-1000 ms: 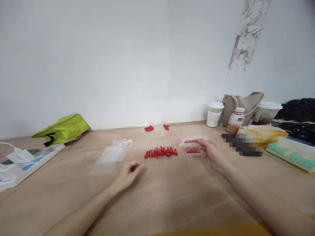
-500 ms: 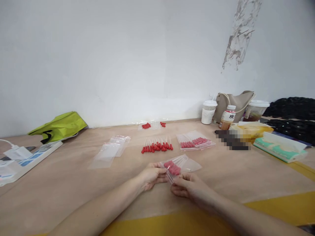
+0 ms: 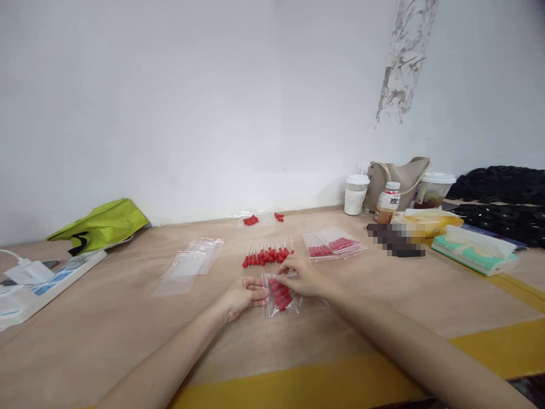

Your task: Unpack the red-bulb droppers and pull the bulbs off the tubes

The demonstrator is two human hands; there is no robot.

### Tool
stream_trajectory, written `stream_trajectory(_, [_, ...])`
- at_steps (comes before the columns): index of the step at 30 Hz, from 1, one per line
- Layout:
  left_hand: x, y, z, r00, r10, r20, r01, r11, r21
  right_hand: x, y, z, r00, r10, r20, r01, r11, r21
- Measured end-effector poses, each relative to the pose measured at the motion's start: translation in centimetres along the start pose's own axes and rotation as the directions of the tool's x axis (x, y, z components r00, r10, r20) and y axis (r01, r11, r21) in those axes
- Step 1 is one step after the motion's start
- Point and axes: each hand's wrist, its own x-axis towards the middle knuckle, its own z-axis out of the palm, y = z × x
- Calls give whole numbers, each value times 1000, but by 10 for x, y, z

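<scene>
A clear zip bag (image 3: 293,305) holds several thin droppers with red bulbs (image 3: 280,293), the bulbs lying toward the bag's zip edge on the left. My left hand (image 3: 244,296) pinches that zip edge between thumb and fingers. Bent over the bag's upper side, my right hand (image 3: 304,277) grips it with closed fingertips near the bulbs. Just behind lies a row of loose red-bulb droppers (image 3: 266,255). Filled bags (image 3: 334,244) overlap to the right of that row, and flat bags without droppers (image 3: 187,267) lie to the left.
Small red pieces in clear plastic (image 3: 251,220) lie by the wall. At left are a power strip (image 3: 55,284) and a yellow-green bag (image 3: 100,224). At right stand a paper cup (image 3: 355,196), a bottle (image 3: 387,204), a handbag (image 3: 400,176) and tissue packs (image 3: 472,250).
The bag has turned and shifted left, its zip edge now facing left. My right hand has moved from its near edge up to its far side. My left hand has moved slightly left.
</scene>
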Motion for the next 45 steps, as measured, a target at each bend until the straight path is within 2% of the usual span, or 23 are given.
stream_trajectory(3, [-1,1,3,999,-15,-41,16,1000,10,6,-3,8,989,-142,39,142,990,-5])
stream_trajectory(5, [-2,2,5,999,9,-53,-8,1000,24,7,-3,12,980,-193,49,194,981,-5])
stream_trajectory(10, [0,0,9,996,90,-7,-89,993,79,2,-1,21,974,-215,74,220,974,-58])
stream_trajectory(14, [5,-2,9,976,215,22,-216,968,128,-1,1,23,970,-234,60,239,966,-94])
stream_trajectory(16, [7,-3,8,971,234,47,-239,958,157,0,1,22,962,-264,65,270,954,-130])
stream_trajectory(19, [9,-3,6,971,223,92,-237,952,196,3,0,19,939,-331,90,343,908,-239])
stream_trajectory(23, [8,-2,2,974,192,116,-213,954,210,5,-1,18,890,-423,171,455,789,-413])
stream_trajectory(26, [5,0,0,977,169,127,-190,964,184,5,-2,16,868,-454,202,493,733,-468])
stream_trajectory(29, [2,3,-2,982,137,130,-153,980,124,4,-2,15,868,-456,198,492,733,-470])
stream_trajectory(32, [-1,3,-1,990,113,86,-119,991,64,3,0,16,852,-474,224,522,737,-429])
stream_trajectory(36, [-1,0,2,996,82,46,-82,997,-3,5,3,20,854,-485,188,520,789,-328])
stream_trajectory(39, [1,-3,1,995,73,69,-71,997,-38,7,7,23,870,-469,152,493,831,-260])
stream_trajectory(45, [0,-2,-3,988,58,146,-52,998,-44,7,13,30,879,-452,149,475,854,-213])
